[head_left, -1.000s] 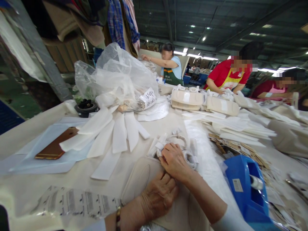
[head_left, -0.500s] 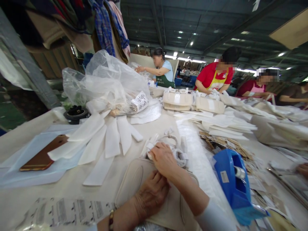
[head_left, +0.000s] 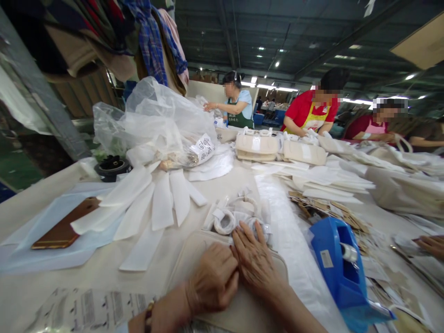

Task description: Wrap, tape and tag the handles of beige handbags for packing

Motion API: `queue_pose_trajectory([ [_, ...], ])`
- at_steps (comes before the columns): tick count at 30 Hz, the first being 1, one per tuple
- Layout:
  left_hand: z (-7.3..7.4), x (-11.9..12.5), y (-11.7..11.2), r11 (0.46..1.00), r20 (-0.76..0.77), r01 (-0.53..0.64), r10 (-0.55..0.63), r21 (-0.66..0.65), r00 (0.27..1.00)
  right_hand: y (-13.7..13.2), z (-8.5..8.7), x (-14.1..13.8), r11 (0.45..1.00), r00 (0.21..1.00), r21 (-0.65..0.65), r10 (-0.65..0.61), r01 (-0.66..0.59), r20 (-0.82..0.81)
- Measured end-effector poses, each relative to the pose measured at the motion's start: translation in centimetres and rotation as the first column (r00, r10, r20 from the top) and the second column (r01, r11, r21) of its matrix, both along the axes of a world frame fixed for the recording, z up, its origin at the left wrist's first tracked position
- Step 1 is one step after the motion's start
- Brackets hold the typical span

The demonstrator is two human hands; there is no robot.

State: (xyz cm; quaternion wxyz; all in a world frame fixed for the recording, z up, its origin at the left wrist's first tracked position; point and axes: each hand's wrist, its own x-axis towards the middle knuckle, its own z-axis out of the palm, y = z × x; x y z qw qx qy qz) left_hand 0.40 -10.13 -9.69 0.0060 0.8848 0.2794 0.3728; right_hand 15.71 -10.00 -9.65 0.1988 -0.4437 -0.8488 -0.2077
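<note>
A beige handbag [head_left: 187, 259] lies flat on the table in front of me. White-wrapped rings [head_left: 225, 222] at its top edge are covered in clear plastic. My right hand [head_left: 255, 256] rests on the upper part of the bag, fingers stretched out toward the rings. Beside it, my left hand [head_left: 213, 277] is curled closed over the bag, its thumb side close to the right hand. Whatever its fingers may hold is hidden.
White padding strips [head_left: 162, 203] and a brown phone [head_left: 65, 224] lie to the left, below a clear plastic bag [head_left: 156, 120]. On the right stand a blue tape dispenser [head_left: 342, 273] and a long white plastic roll [head_left: 294, 240]. Co-workers [head_left: 314, 108] work beyond wrapped handbags [head_left: 256, 144].
My right hand has come back from the wrapped rings and now lies flatter on the bag, uncovering a ring. My left hand has shifted slightly left and stays curled.
</note>
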Motion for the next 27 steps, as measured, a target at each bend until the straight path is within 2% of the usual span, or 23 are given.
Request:
queue_pose_trajectory([
  [3,2.6,0.1,3.1,0.984,-0.19,-0.163,0.146,-0.079,0.971,0.2,-0.2,0.2,0.999,1.0,-0.051,0.003,-0.002,0.019],
  [5,3.7,0.7,5.5,0.977,-0.346,-0.197,0.157,-0.084,0.925,0.3,-0.3,0.2,0.997,0.999,-0.078,-0.008,0.012,0.048],
  [7,3.9,1.4,7.3,0.983,-0.431,-0.159,0.104,-0.093,0.896,0.3,-0.2,0.2,0.996,0.997,-0.086,-0.012,0.018,0.076],
  [10,3.2,2.4,8.8,0.988,-0.495,-0.105,0.035,-0.116,0.868,0.1,0.2,0.2,0.997,0.997,-0.08,-0.019,0.025,0.077],
  [15,2.4,3.1,9.5,0.984,-0.562,-0.1,0.0,-0.146,0.827,0.1,0.5,0.1,0.992,1.0,-0.125,-0.005,0.006,0.005],
  [21,3.0,3.0,9.8,0.99,-0.539,-0.089,0.015,-0.113,0.842,0.1,0.6,0.1,0.988,0.998,-0.151,-0.029,0.021,-0.048],
  [24,3.0,2.4,9.1,0.994,-0.525,-0.068,0.011,-0.088,0.851,-0.1,1.0,0.1,0.982,0.997,-0.186,-0.027,0.013,-0.072],
  [27,2.3,1.2,7.3,0.997,-0.51,-0.059,0.029,-0.043,0.86,-0.5,1.2,0.1,0.981,0.997,-0.193,-0.007,-0.007,-0.074],
])
